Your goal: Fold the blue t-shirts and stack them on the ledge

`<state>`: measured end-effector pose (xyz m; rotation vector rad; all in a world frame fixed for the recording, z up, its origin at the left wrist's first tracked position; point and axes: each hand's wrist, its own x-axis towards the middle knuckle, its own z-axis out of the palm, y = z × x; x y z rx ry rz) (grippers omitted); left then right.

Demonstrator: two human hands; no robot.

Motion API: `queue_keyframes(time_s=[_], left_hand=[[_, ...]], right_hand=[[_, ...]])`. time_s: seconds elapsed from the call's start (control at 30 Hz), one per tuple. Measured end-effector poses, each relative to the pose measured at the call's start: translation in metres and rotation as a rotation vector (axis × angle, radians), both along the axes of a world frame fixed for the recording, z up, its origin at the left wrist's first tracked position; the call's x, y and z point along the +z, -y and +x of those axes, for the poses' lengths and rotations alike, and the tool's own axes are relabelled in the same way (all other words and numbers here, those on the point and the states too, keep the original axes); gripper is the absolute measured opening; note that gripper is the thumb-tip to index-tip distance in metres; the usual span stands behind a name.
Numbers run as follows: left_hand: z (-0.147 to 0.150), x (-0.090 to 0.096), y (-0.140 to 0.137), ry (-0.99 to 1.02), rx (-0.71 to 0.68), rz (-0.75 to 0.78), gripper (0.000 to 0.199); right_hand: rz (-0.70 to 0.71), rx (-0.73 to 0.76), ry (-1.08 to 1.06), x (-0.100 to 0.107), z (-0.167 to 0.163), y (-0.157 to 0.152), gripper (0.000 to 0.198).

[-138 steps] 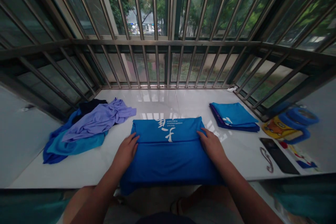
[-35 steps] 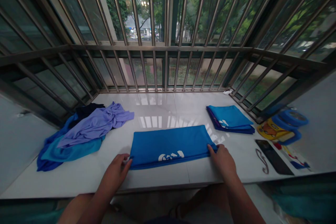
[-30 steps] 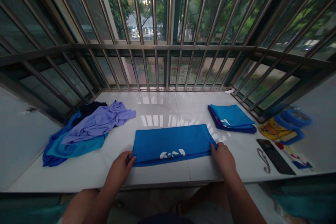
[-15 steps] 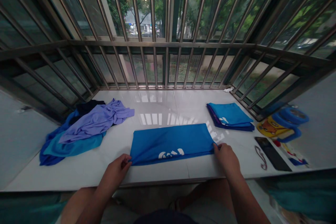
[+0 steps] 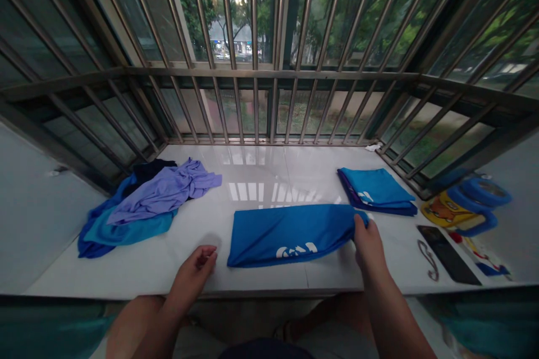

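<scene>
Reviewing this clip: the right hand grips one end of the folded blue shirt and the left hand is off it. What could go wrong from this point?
1. Only the right hand grips the folded blue shirt; the left hand is off it, so pulling that end might skew or open the fold.
2. The shirt lies close to the front edge of the white sill, so it could slip off.
3. Moved rightward, it might disturb the folded stack close by.

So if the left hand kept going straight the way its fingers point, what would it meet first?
Probably the near left end of the folded blue shirt. The left hand rests just short of it, fingers aimed forward and to the right, with only bare white sill between; depth is hard to judge.
</scene>
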<state>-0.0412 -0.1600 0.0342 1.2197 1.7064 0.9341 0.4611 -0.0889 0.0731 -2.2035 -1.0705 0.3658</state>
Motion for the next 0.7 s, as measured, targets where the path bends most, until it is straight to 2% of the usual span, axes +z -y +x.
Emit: queue_keyframes(time_s=[0.07,0.1,0.2,0.27,0.33,0.4,0.47,0.53,0.6,0.7], left_hand=[[0.01,0.005,0.0,0.18,0.01,-0.029,0.073],[0.015,0.007,-0.001,0.268,0.023,-0.041,0.075],[0.03,0.011,-0.008,0.519,0.079,-0.052,0.079],[0.036,0.008,-0.014,0.615,0.1,-0.039,0.079],[0.039,0.002,-0.02,0.597,0.11,-0.035,0.075],[0.036,-0.005,-0.023,0.485,0.115,-0.036,0.07],[0.031,-0.011,-0.024,0.326,0.096,-0.022,0.067],[0.026,-0.014,-0.023,0.175,0.04,0.012,0.064],[0.022,-0.017,-0.022,0.045,-0.006,0.066,0.062],[0.022,-0.019,-0.02,-0.118,-0.032,0.188,0.058]], right_hand=[[0.076,0.007,-0.073,0.019,-0.035,-0.005,0.059],[0.102,0.063,-0.086,0.028,-0.058,-0.006,0.059],[0.219,0.415,-0.053,0.04,-0.145,-0.002,0.051],[0.261,0.732,0.068,0.029,-0.205,0.01,0.035],[0.185,1.029,0.187,0.005,-0.255,0.026,0.03],[0.067,1.171,0.242,-0.024,-0.288,0.042,0.036],[0.051,1.231,0.28,-0.051,-0.303,0.052,0.045],[0.068,1.255,0.298,-0.066,-0.304,0.055,0.049],[0.064,1.286,0.311,-0.07,-0.296,0.05,0.052],[0.052,1.382,0.32,-0.063,-0.277,0.039,0.047]])
